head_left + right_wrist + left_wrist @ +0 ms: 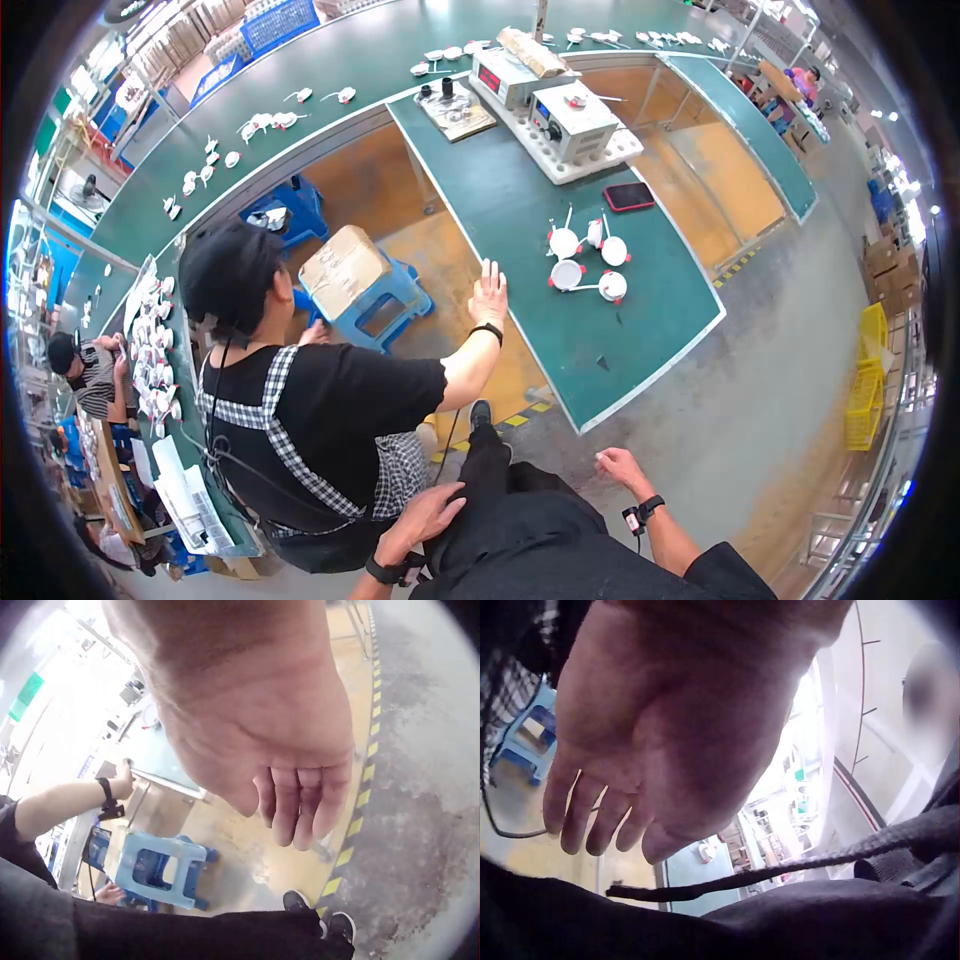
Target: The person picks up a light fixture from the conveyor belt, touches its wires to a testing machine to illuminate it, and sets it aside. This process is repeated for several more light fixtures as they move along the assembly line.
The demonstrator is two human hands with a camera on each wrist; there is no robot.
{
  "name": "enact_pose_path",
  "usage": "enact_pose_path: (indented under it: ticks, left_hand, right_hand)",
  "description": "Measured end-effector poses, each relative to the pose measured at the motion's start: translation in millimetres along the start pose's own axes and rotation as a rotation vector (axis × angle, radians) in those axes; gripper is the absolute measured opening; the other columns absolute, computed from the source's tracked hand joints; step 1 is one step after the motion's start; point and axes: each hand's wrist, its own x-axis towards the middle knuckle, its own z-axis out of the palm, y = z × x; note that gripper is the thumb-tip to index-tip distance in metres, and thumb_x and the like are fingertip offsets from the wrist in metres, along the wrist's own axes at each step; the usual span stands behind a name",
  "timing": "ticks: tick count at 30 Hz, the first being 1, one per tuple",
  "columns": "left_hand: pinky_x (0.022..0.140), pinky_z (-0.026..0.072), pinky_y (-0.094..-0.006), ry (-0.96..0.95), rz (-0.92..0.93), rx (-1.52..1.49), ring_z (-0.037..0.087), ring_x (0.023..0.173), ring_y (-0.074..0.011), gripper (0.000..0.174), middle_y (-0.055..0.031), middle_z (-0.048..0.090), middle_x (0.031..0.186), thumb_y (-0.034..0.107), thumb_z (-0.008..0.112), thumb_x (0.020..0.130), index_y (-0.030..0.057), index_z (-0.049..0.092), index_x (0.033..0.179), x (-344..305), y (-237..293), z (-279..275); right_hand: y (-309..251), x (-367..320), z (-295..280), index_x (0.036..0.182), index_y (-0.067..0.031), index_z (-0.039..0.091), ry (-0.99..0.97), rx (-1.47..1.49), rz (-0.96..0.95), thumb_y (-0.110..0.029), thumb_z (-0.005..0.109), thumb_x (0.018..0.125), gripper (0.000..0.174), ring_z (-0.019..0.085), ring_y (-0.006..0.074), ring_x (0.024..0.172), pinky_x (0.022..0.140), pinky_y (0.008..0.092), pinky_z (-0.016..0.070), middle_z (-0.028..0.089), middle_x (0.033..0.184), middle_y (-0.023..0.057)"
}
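Note:
My left hand (424, 515) lies at my thigh beside the seated person, holding nothing; in the left wrist view the left hand (660, 742) shows its palm with loosely extended fingers. My right hand (622, 468) hangs over the floor to the right of my lap; in the right wrist view the right hand (262, 727) has loosely bent fingers with nothing in them. Ahead, white round parts (564, 242) with red tips lie grouped on the green table (600, 340), near a red-edged phone (629, 196). Neither hand touches them.
A person (300, 400) in a checked apron sits at left, one arm reaching toward the table's edge. Blue stools (375, 300) stand behind that arm, a cardboard box (345, 265) on one. Instrument boxes (575, 125) stand on the table's far part. Yellow crates (864, 400) are at right.

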Motion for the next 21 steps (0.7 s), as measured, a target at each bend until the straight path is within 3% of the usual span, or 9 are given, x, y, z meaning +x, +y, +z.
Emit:
enact_pose_path:
  ticks: [3,6,10,15,18,21]
  left_hand:
    - [0.101,0.0486,-0.0431,-0.015,0.054,0.03,0.06,0.119,-0.0387,0.04,-0.022,0.065,0.127,0.027,0.06,0.099,0.0003,0.061,0.129,22,28,-17]
    - [0.1,0.0492,-0.0436,0.022,0.072,0.009,0.061,0.118,-0.0393,0.038,-0.0224,0.065,0.126,0.025,0.06,0.099,-0.0001,0.061,0.127,38,55,-29]
    - [0.098,0.0497,-0.0437,0.049,0.151,0.065,0.062,0.116,-0.0394,0.038,-0.0224,0.066,0.124,0.024,0.06,0.099,0.0004,0.06,0.129,56,90,-38]
    - [0.099,0.0495,-0.0436,0.057,0.189,0.14,0.061,0.117,-0.0389,0.038,-0.0216,0.065,0.126,0.025,0.06,0.099,0.0013,0.059,0.129,85,102,-38]
    - [0.099,0.0497,-0.0441,0.125,0.23,0.234,0.061,0.116,-0.0386,0.038,-0.0207,0.065,0.126,0.024,0.06,0.099,0.0007,0.059,0.129,97,106,-45]
    - [0.098,0.0499,-0.0448,0.14,0.24,0.329,0.061,0.114,-0.039,0.038,-0.0205,0.065,0.125,0.024,0.059,0.099,-0.0004,0.059,0.127,108,111,-50]
  right_hand:
    - [-46,-6,-19,0.1,0.0027,0.069,0.087,0.021,-0.037,-0.025,0.063,0.097,0.029,0.066,0.0127,0.075,0.069,0.0293,0.0529,0.072,0.082,0.0062]
    - [-56,-1,-33,0.1,0.0022,0.069,0.122,0.052,-0.068,-0.024,0.062,0.098,0.028,0.066,0.0124,0.076,0.07,0.0289,0.0527,0.072,0.083,0.0062]
    - [-51,28,-34,0.1,0.0012,0.07,0.162,0.096,-0.148,-0.024,0.062,0.098,0.027,0.066,0.0123,0.077,0.07,0.0289,0.0525,0.073,0.084,0.0061]
    - [-46,41,-37,0.096,0.0007,0.071,0.274,-0.113,-0.265,-0.023,0.063,0.095,0.025,0.063,0.0166,0.07,0.068,0.0337,0.051,0.069,0.076,0.0089]
    - [-35,52,-40,0.096,0.002,0.07,0.3,-0.094,-0.264,-0.024,0.062,0.096,0.027,0.064,0.0127,0.073,0.069,0.0308,0.0511,0.07,0.079,0.0059]
    - [-29,54,-41,0.097,0.001,0.071,0.329,-0.128,-0.243,-0.024,0.063,0.095,0.026,0.063,0.0152,0.071,0.068,0.0324,0.051,0.07,0.078,0.008]
